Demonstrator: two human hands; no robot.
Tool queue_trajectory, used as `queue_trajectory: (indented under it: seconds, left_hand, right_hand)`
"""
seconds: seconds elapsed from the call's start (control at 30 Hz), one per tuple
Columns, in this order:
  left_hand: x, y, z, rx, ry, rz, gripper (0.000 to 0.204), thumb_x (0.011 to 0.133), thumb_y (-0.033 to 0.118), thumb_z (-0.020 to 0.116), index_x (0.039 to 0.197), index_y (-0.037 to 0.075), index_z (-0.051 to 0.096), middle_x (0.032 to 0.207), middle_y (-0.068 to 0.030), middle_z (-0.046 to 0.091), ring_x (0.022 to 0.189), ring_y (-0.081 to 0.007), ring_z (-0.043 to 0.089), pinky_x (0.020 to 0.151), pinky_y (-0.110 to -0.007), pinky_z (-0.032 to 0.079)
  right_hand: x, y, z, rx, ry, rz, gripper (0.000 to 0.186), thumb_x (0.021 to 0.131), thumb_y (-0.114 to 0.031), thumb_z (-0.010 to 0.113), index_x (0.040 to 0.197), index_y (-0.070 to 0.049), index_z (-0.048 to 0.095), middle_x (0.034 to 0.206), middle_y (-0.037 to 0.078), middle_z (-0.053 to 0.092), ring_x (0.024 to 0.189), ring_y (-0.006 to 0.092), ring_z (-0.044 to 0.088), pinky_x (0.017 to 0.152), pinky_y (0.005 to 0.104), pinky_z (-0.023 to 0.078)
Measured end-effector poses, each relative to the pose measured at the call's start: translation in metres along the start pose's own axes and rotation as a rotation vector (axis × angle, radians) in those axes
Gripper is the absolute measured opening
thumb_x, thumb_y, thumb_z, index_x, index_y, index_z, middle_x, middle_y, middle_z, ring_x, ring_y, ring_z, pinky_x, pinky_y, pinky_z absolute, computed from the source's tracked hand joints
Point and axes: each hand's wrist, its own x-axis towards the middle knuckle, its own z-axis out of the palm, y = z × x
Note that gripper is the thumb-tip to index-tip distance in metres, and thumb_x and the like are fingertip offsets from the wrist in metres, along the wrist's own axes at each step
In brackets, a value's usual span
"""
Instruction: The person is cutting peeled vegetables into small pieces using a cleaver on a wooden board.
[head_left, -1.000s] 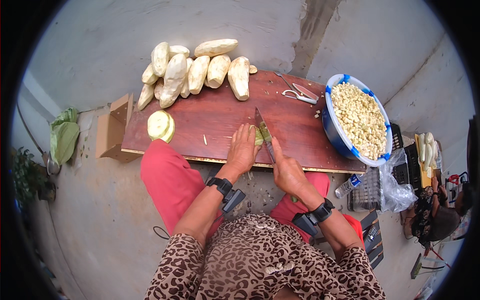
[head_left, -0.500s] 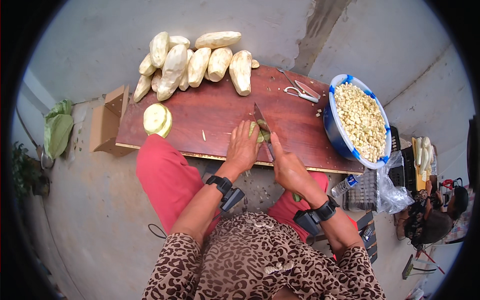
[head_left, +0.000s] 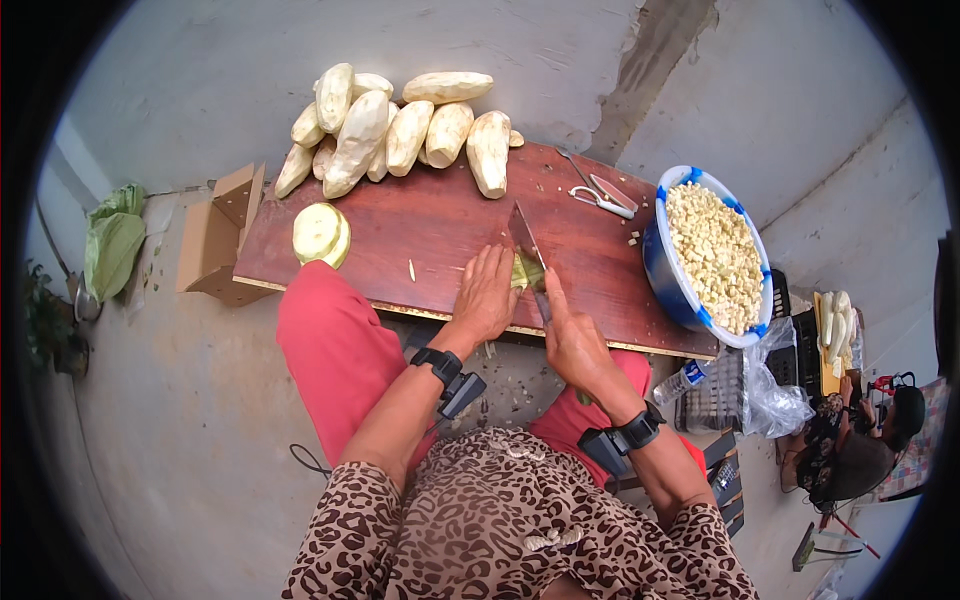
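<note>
My left hand (head_left: 485, 290) has its fingers pressed together on a small yellow-green piece (head_left: 522, 271) near the middle of the reddish wooden board (head_left: 400, 250). My right hand (head_left: 572, 340) grips a broad knife (head_left: 530, 240), its blade against the right side of that piece. Two thick pale round slices (head_left: 318, 230) lie stacked at the board's left. Along the back, several peeled, elongated pale tubers (head_left: 355, 140) are piled. A white peeler (head_left: 605, 200) and other small tools lie at the back right, beside a blue-and-white basin (head_left: 715, 255) heaped with pale diced pieces.
A cardboard box (head_left: 210, 245) stands left of the board, with a green sack (head_left: 112, 245) beyond. On the right are crates (head_left: 710, 405), a water bottle (head_left: 680, 382) and a plastic bag (head_left: 775, 400). Another person (head_left: 850, 450) works beside pale tubers at the far right.
The view has shifted slightly. My hands and the knife stay at the same piece with very little movement. The other person at the far right has shifted a little.
</note>
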Motion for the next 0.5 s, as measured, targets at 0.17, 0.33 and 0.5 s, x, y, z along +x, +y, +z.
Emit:
queue_trajectory:
  seconds: [0.17,0.33,0.5]
  left_hand:
    - [-0.002,0.001,0.003,0.043,0.008,0.006,0.057,0.092,0.018,0.057,0.14,-0.005,0.038,0.148,-0.025,0.038,0.141,-0.0389,0.03,0.117,-0.047,0.022]
    - [-0.001,0.003,0.003,0.067,0.021,0.026,0.054,0.093,0.018,0.056,0.14,-0.004,0.039,0.148,-0.0251,0.037,0.141,-0.0394,0.03,0.118,-0.047,0.022]
    - [-0.001,0.001,0.003,0.086,0.003,0.02,0.056,0.092,0.018,0.057,0.14,-0.005,0.039,0.148,-0.0259,0.037,0.141,-0.0395,0.03,0.117,-0.048,0.024]
  right_hand:
    - [0.0,0.002,0.0,0.003,0.003,-0.111,0.075,0.084,0.004,0.051,0.151,0.006,0.016,0.072,0.033,0.06,0.067,0.0506,0.061,0.064,0.0558,0.046]
    - [0.007,0.008,0.012,0.009,0.042,-0.195,0.075,0.083,0.006,0.05,0.149,0.01,0.016,0.072,0.033,0.061,0.065,0.0504,0.06,0.062,0.0552,0.046]
    - [0.009,0.004,0.019,-0.035,-0.025,-0.012,0.077,0.084,0.004,0.051,0.152,0.005,0.015,0.074,0.033,0.061,0.068,0.0502,0.061,0.063,0.0554,0.047]
